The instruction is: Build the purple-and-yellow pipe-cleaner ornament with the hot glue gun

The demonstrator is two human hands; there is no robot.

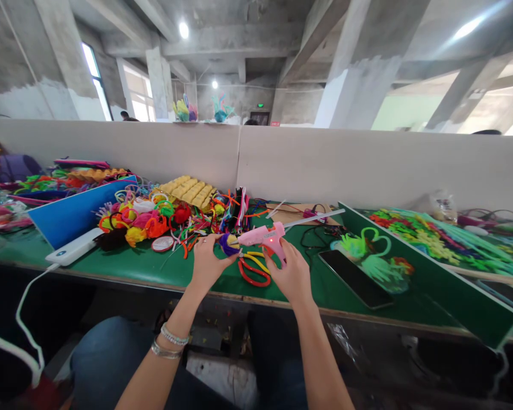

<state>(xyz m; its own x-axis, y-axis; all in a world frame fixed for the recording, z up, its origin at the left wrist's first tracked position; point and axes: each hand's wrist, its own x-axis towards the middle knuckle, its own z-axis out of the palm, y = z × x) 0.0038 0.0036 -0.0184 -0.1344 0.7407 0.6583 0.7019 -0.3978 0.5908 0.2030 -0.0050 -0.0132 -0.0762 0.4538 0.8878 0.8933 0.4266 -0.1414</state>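
My right hand [291, 275] is closed round the handle of a pink hot glue gun [263, 234], whose red light glows and whose white glue stick pokes out to the upper right. Its nozzle touches a small purple and yellow pompom piece [228, 244] pinched in my left hand [207, 261]. Both hands hover just above the green table [162, 267] near its front edge. Red and yellow pipe-cleaner loops [255, 271] lie on the table under my hands.
A heap of coloured pipe cleaners and pompoms [162, 216] lies to the left, by a blue divider [74, 213] and a white power strip [72, 247]. A black phone [355, 279] and a green divider [427, 285] sit to the right. A grey partition [325, 165] runs behind.
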